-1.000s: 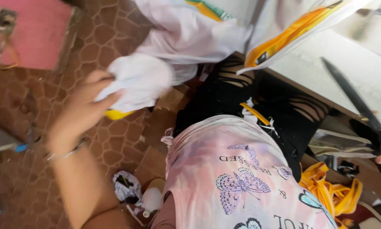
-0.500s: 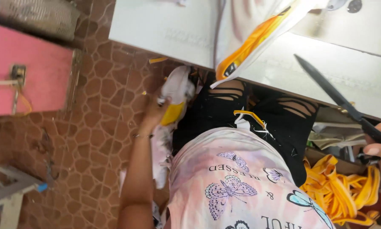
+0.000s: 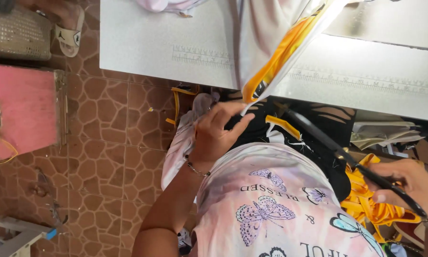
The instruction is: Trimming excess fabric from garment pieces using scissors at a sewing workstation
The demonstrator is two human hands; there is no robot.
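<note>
A white fabric with yellow trim (image 3: 271, 57) hangs off the front edge of the white worktable (image 3: 166, 47). My left hand (image 3: 216, 135) is at its hanging corner, fingers pinching the fabric, with more pale cloth (image 3: 183, 138) bunched under the palm. My right hand (image 3: 411, 183) grips the handles of long black scissors (image 3: 328, 143). Their blades are together and point toward the fabric's lower edge, over my lap in black ripped trousers.
A pile of yellow fabric strips (image 3: 366, 207) lies by my right hand. A pink board (image 3: 19, 109) stands on the brown tiled floor at left. A woven basket (image 3: 14, 33) and another person's sandalled foot (image 3: 71, 28) are at top left.
My left hand came up from beside my leg to the fabric's hanging corner. The scissors moved down and inward toward my lap. The view shifted toward the table.
</note>
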